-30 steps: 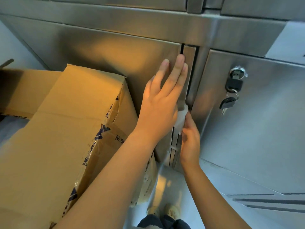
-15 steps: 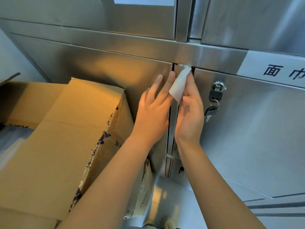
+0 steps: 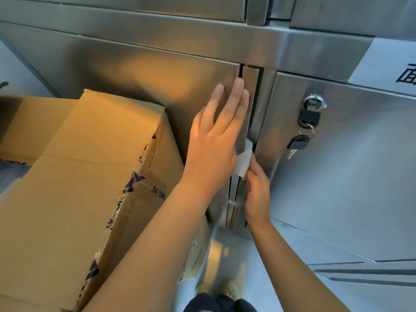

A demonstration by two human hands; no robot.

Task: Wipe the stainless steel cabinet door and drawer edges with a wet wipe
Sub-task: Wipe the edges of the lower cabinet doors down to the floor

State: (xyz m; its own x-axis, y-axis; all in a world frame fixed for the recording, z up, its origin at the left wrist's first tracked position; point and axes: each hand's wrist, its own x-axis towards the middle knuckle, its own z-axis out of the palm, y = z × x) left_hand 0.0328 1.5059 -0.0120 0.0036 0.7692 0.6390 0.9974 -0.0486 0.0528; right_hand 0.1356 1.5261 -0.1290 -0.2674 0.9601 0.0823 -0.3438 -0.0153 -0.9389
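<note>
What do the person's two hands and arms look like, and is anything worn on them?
Both forearms are bare right to the bottom edge of the picture: no sleeves show. The left hand and the right hand wear no gloves, and no rings, watch or bracelet are visible. Fingernails are short and unpainted.

White wet wipe [image 3: 244, 162], silver-grey cabinet door [image 3: 157, 70] — tan cardboard box [image 3: 74, 176] with dark-blue print.
</note>
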